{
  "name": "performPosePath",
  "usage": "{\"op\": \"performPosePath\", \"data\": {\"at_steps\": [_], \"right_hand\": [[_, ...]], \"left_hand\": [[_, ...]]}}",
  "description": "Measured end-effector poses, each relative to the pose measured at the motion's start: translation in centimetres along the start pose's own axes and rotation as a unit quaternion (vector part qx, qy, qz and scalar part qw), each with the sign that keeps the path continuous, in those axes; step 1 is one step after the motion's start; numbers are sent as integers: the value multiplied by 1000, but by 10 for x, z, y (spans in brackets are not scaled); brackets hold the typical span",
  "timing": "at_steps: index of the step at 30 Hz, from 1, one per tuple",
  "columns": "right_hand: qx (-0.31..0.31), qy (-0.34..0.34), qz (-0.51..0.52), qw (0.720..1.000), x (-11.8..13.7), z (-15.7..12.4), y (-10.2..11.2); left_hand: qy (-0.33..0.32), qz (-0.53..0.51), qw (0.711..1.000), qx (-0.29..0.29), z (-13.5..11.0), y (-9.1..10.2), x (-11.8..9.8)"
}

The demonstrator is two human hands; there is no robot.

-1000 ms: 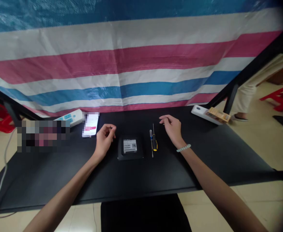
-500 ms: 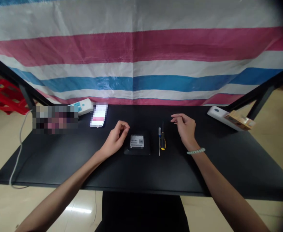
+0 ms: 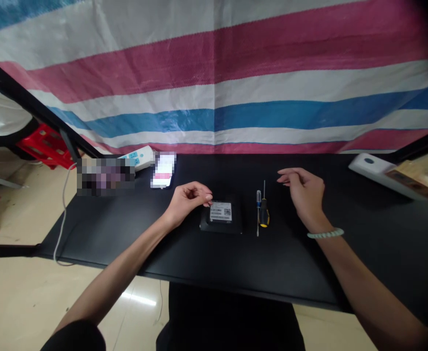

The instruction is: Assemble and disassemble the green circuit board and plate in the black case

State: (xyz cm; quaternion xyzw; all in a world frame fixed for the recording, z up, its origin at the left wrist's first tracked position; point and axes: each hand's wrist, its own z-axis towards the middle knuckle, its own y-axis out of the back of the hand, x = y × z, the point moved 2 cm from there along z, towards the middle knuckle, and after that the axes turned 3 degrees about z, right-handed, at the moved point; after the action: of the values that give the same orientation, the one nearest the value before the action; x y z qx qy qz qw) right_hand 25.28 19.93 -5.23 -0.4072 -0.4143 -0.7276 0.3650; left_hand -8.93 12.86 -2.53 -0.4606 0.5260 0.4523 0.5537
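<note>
Overlapping the black box's (image 3: pixel 221 215) edge, the left hand (image 3: pixel 187 202) leaves screwdrivers (image 3: pixel 264 214) room.

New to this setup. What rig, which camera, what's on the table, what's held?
No machine here: just a person's bare left hand and right hand. One head-worn camera looks forward and down at them. The black table bears a labelled black device, a blue-handled screwdriver, a black-and-yellow screwdriver, what looks like a phone, and more. The left hand overlaps the device's far left corner; contact is unclear. The right hand, beyond the screwdrivers, holds nothing visible.
</note>
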Motion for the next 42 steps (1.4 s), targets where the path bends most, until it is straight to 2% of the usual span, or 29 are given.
{"op": "performPosePath", "data": {"at_steps": [5, 9, 14, 24, 37, 42], "right_hand": [[-4, -3, 7, 1000, 4, -1, -1], [-5, -3, 9, 1000, 6, -1, -1], [-6, 0, 12, 1000, 5, -1, -1], [-10, -3, 19, 1000, 5, -1, -1], [-7, -22, 41, 999, 8, -2, -1], [-5, -21, 37, 999, 8, -2, -1]], "left_hand": [[7, -28, 999, -24, 3, 4, 3], [43, -63, 997, -32, 5, 7, 3], [78, -70, 994, -20, 6, 12, 5], [7, -6, 1000, 2, 4, 6, 4], [19, -31, 999, 12, 2, 3, 1], [7, 7, 1000, 22, 3, 4, -1]]}}
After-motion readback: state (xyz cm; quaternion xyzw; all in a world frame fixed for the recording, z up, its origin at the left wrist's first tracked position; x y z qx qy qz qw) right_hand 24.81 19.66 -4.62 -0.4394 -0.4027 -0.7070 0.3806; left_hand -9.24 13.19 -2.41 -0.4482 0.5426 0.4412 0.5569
